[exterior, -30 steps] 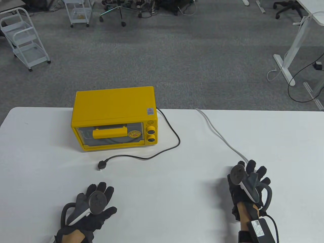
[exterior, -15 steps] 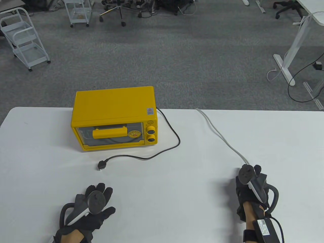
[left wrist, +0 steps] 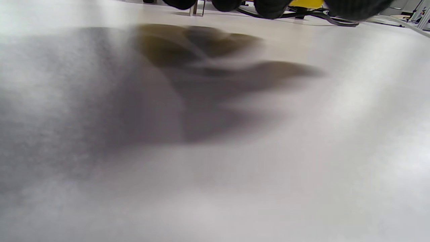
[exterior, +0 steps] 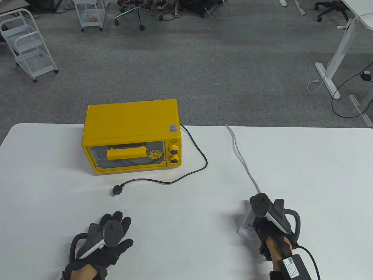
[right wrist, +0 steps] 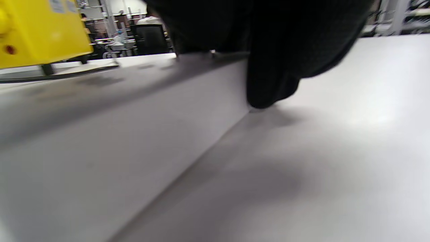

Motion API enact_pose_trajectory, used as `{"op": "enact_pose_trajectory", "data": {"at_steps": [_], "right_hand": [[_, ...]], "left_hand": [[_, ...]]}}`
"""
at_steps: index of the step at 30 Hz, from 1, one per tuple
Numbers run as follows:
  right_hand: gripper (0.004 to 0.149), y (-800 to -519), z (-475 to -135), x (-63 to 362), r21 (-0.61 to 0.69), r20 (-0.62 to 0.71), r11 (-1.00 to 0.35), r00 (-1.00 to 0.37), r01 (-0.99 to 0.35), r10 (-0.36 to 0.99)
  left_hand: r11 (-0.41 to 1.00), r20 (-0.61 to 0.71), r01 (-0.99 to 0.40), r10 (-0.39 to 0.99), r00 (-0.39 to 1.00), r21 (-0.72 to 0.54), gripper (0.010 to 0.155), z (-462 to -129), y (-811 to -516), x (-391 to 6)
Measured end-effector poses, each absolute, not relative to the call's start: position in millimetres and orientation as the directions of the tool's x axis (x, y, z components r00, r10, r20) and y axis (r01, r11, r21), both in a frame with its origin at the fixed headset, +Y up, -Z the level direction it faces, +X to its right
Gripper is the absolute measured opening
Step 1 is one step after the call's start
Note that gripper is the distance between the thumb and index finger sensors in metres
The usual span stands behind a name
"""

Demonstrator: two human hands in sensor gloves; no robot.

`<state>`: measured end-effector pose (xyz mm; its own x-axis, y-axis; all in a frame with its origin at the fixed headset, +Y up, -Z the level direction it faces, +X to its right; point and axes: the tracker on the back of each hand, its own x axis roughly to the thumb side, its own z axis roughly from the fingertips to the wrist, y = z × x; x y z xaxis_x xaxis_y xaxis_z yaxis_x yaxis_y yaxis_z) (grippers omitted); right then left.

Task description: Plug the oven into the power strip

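Observation:
A yellow oven (exterior: 131, 135) stands on the white table (exterior: 186, 256) at the back left. Its black cord (exterior: 186, 172) loops right and ends in a black plug (exterior: 117, 190) lying loose in front of the oven. My right hand (exterior: 269, 221) grips a white power strip (exterior: 247, 225) at the front right; its grey cable (exterior: 243, 159) runs to the far edge. The strip's side (right wrist: 117, 141) fills the right wrist view, with the oven (right wrist: 37, 30) behind. My left hand (exterior: 109, 236) rests flat and empty on the table, below the plug.
White wire carts (exterior: 27, 43) and office chairs stand on the grey carpet beyond the table. A white desk leg (exterior: 332, 67) with cables stands at the far right. The left wrist view shows only blurred table top (left wrist: 215, 151) and my fingertips (left wrist: 268, 5).
My right hand has moved left and toward me with the power strip, and the grey cable has swung left with it. The left hand, oven and plug have stayed in place.

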<state>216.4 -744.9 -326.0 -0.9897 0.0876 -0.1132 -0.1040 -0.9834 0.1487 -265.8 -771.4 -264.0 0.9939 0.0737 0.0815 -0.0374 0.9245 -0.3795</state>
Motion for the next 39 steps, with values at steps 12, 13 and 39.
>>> {"op": "enact_pose_trajectory", "data": {"at_steps": [12,13,39], "right_hand": [[0.071,-746,-314,129,0.255,0.101,-0.967,-0.995,0.022,0.004],[0.072,-746,-313,124,0.252,0.115,-0.967,-0.993,0.034,-0.005],[0.072,-742,-304,27,0.162,0.262,-0.983,-0.964,0.082,-0.037]], "left_hand": [[0.918,0.083,-0.028,0.066,0.994,-0.396,0.079,-265,-771,-264],[0.917,0.083,-0.026,0.064,0.994,-0.397,0.079,-265,-771,-264],[0.965,-0.129,-0.254,0.243,0.961,-0.072,0.069,-294,-745,-308]]}}
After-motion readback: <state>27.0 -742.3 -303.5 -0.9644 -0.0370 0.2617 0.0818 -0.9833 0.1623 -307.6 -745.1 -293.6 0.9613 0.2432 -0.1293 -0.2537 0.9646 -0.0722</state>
